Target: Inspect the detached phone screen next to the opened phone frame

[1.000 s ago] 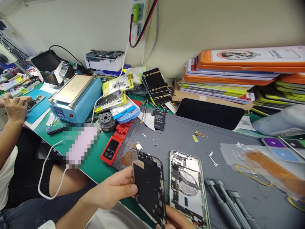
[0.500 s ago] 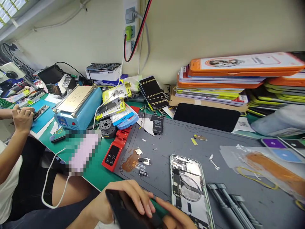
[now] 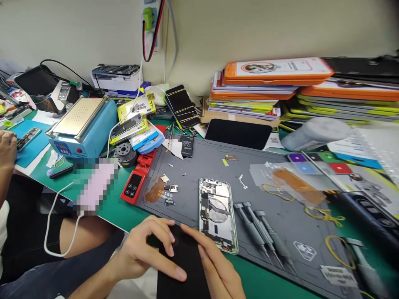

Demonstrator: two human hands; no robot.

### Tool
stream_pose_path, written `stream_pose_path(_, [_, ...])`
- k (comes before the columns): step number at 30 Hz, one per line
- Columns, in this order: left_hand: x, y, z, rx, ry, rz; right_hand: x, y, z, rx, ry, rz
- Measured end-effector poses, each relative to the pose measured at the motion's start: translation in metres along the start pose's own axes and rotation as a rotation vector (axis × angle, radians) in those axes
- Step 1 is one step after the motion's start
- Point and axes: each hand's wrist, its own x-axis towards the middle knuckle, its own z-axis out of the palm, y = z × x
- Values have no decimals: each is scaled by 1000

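A flat black phone screen (image 3: 182, 257) is between my hands at the bottom of the view, over the bench's near edge. Along its left side, my left hand (image 3: 146, 249) grips it, one digit stretched across the dark face and the others bent near the top. My right hand (image 3: 218, 268) holds the right edge, its fingers lying along that side. Just beyond, an opened phone body (image 3: 218, 216) with exposed inner parts lies on the grey work mat (image 3: 199, 166). Several grey screwdrivers (image 3: 264, 232) rest beside it. Small metal phone parts (image 3: 171, 188) lie to its left.
A red device with buttons (image 3: 132, 187) borders the mat. Left stand a blue heating-plate machine (image 3: 82, 128) and a pink phone-shaped object (image 3: 98, 185) with a white cable. Orange and yellow boxes (image 3: 277, 70) are stacked behind. A co-worker's hand (image 3: 6, 147) is far left.
The view has swung right and down. The screen has been turned so its black face shows more upright, and my left hand has shifted from lying over it to its left side.
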Motion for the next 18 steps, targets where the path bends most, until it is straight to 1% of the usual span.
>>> stream_pose_path(3, [-3, 4, 2, 92, 36, 45, 1, 3, -1, -24, -20, -83])
stream_pose_path(6, [-7, 9, 1, 166, 65, 64, 1, 4, 0, -40, -14, -118])
stream_pose_path(9, [-10, 14, -3, 254, 55, 68, 0, 5, 2, -52, 14, -110])
stream_pose_path(12, [-11, 17, -9, 342, 71, 94, -1, 4, 4, -63, 40, -99])
stream_pose_path(15, [-10, 20, -15, 409, 122, 141, -1, 3, 7, -35, 35, -66])
stream_pose_path(18, [-13, 22, -20, 385, 203, 129, -3, 2, 9, 47, 24, -37])
